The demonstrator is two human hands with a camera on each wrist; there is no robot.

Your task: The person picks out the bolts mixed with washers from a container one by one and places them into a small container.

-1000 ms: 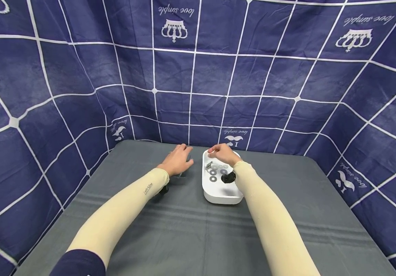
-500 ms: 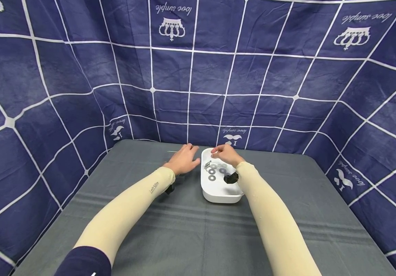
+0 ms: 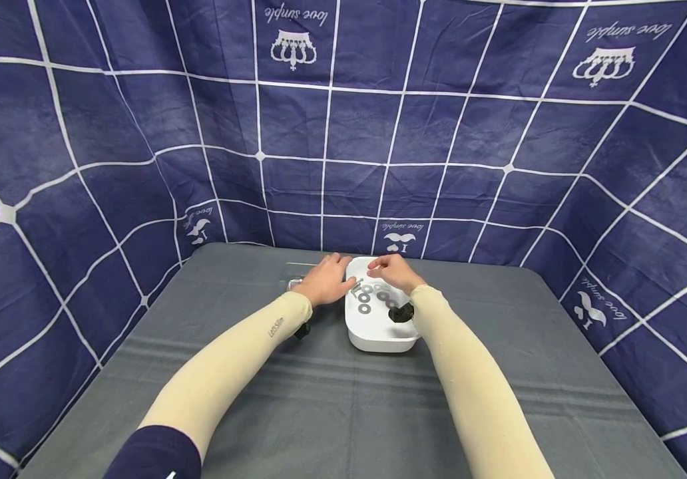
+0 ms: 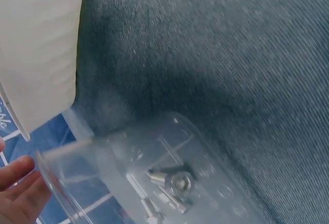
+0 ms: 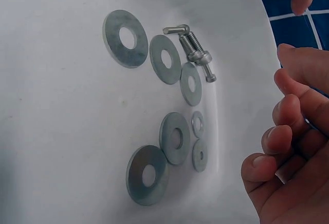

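A white tray (image 3: 382, 344) holds several flat metal washers (image 5: 165, 59) and a small cluster of bolts (image 5: 194, 49). My right hand (image 3: 396, 273) hovers over its far right part, fingers loosely bent; I see nothing held between them in the right wrist view. At the tray's left rim is my left hand (image 3: 327, 281), fingers relaxed and spread, thumb near the bolts. Behind its wrist stands a clear plastic container (image 4: 103, 157) with several bolts (image 4: 177, 185) inside; in the left wrist view the fingers (image 4: 18, 175) show just past its rim.
Grey cloth covers the table (image 3: 499, 319). A blue curtain (image 3: 355, 120) with white lines rises behind it and on both sides. The clear container and the tray stand close together near the back edge.
My left hand has moved right, from beside the tray to its rim, uncovering part of the clear container. The right hand has shifted slightly but stays over the tray.
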